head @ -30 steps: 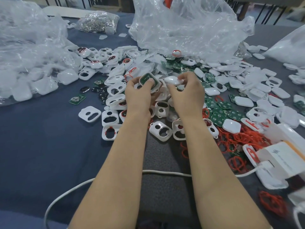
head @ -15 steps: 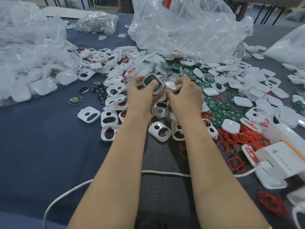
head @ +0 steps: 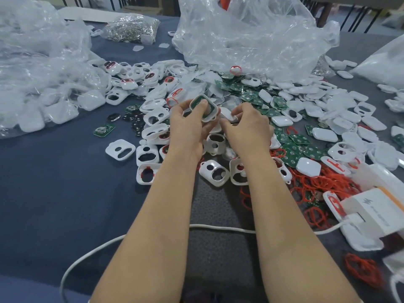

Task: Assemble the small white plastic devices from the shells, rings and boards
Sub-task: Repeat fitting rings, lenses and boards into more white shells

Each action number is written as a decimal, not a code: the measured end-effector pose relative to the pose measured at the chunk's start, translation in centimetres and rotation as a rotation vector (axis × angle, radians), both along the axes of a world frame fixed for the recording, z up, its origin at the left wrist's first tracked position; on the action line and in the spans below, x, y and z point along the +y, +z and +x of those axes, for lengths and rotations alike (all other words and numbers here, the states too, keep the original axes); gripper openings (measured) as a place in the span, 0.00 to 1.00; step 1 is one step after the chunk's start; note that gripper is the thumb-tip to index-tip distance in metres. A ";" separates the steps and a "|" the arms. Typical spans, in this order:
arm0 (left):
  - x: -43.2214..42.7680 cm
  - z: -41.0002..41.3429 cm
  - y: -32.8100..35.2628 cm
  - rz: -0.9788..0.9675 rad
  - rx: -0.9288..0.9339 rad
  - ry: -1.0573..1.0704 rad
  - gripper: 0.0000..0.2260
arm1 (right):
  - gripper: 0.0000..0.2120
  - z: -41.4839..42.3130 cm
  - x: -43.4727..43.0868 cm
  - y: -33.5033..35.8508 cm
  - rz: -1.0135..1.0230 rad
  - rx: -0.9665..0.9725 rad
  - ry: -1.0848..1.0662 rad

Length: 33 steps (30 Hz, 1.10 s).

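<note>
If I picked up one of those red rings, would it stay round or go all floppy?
Probably floppy: the red rings lie bent and tangled in their heap, not as neat circles. They look very thin, so one is likely light as a rubber band. Because they are tangled, lifting one might drag a few others up with it.

Your right hand (head: 244,130) hides most of the white cover (head: 227,114) it pinches, and the frame's right edge crops the white box (head: 371,212).
</note>
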<state>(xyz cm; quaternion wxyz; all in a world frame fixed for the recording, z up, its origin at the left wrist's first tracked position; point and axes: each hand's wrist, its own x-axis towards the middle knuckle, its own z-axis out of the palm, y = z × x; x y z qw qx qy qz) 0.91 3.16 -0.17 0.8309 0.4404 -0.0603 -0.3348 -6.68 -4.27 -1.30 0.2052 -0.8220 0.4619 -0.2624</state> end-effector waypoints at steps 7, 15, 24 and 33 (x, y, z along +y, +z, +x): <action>-0.1 0.1 -0.1 0.005 0.030 0.016 0.03 | 0.17 0.1 0.0 0.0 0.020 -0.015 0.007; -0.2 0.0 -0.2 0.101 -0.101 0.035 0.07 | 0.17 0.1 0.1 0.1 0.028 -0.007 0.007; -0.4 0.0 -0.5 0.094 -0.110 0.070 0.05 | 0.17 0.0 0.4 0.4 0.032 -0.069 -0.015; -0.3 0.3 -0.4 0.061 -0.032 0.105 0.04 | 0.12 -0.1 1.4 1.5 -0.011 -0.334 0.052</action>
